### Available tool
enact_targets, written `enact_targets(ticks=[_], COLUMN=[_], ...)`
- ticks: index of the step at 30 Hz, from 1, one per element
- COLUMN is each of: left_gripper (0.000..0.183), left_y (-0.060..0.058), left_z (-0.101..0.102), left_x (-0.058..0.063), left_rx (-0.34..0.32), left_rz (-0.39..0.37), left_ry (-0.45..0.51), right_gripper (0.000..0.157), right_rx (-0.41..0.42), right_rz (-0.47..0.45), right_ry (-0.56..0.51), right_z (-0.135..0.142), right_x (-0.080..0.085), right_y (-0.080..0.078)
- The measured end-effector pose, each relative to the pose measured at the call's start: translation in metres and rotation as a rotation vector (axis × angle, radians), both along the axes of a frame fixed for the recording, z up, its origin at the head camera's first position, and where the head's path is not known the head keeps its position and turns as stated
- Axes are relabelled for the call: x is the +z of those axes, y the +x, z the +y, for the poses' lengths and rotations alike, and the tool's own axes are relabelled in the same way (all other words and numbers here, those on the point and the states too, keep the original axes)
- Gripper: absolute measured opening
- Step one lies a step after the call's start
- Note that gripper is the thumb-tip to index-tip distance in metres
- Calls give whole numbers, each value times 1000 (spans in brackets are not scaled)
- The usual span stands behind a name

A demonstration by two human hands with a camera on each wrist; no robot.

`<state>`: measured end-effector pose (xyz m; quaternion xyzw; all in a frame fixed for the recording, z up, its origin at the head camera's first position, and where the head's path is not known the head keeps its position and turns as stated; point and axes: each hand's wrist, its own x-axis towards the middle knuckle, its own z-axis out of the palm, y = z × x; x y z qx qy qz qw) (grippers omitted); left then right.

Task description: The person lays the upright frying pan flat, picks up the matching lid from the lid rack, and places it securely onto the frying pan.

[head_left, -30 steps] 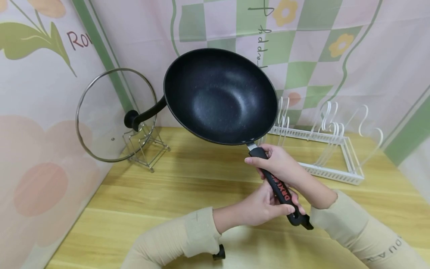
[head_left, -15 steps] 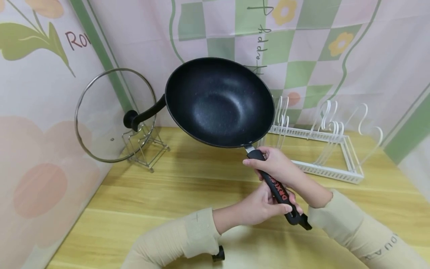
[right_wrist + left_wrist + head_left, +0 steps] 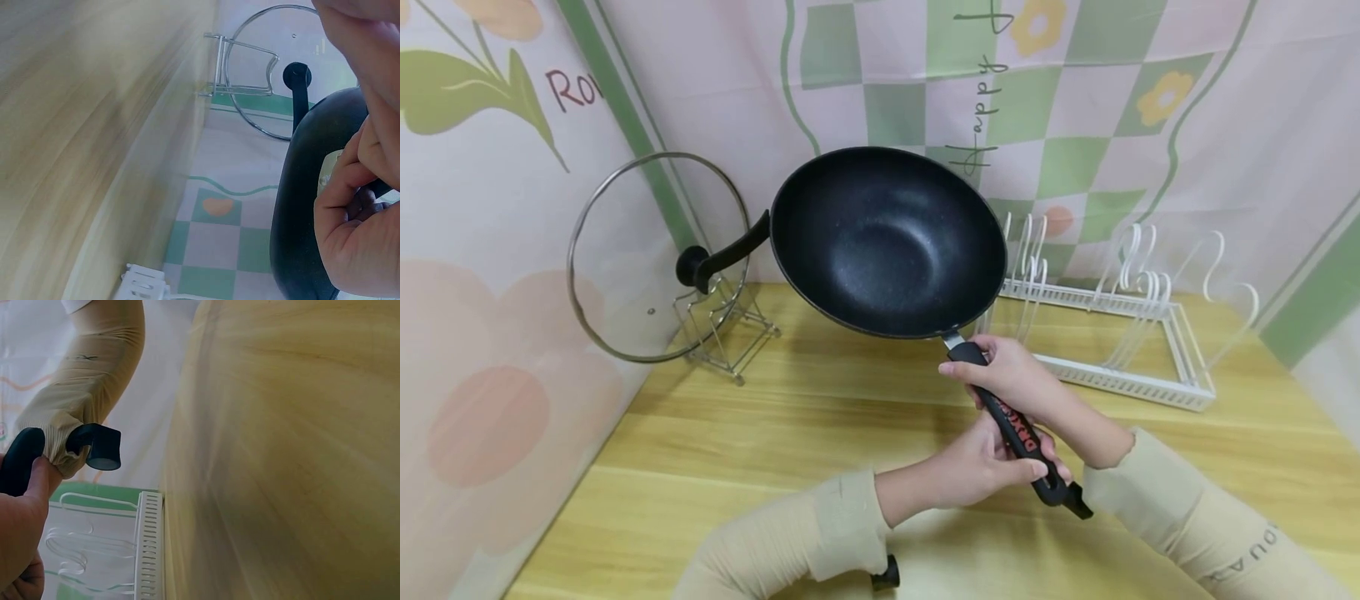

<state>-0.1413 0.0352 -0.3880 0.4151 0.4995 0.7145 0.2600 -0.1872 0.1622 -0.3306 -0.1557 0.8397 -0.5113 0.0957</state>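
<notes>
Black pan (image 3: 887, 242) is up off the counter (image 3: 715, 433), tilted. Head view: left rim meets the grip of the glass lid (image 3: 692, 267), right rim overlaps the white rack (image 3: 1120, 383); true gaps unclear. Hands curled round its handle (image 3: 1017, 432): right hand (image 3: 1013, 379) near the pan, left hand (image 3: 973, 471) lower.

- wok (image 3: 886, 242): black
- wok handle (image 3: 1040, 473): black, red lettering (image 3: 1019, 430)
- glass lid (image 3: 640, 250): clear, silver rim (image 3: 651, 360), black lid handle (image 3: 730, 252)
- wire lid stand (image 3: 736, 367): silver
- rack (image 3: 1135, 385): white
- worktop (image 3: 700, 450): yellowish, wood-grain
- sleeves (image 3: 805, 533): beige
- backdrop (image 3: 955, 50): green-and-pale checks, yellow flowers (image 3: 1163, 97)
</notes>
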Motion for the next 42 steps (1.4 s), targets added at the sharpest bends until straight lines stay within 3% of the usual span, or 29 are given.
enact_targets(ticks=[15,23,42], left_gripper=[15,19,26], left_y=[4,5,7], left_z=[-3,-7,-14], left_x=[-6,-9,-15], left_rx=[-3,-31,-32], left_rz=[-54,-116,-209], left_ry=[18,-25,-89], right_gripper=[37,36,34], right_rx=[10,12,19], right_rz=[-20,-31,-60], right_ry=[11,23,-27], right_z=[-3,-5,-9], right_x=[-8,-15,-24], right_y=[0,-1,-3])
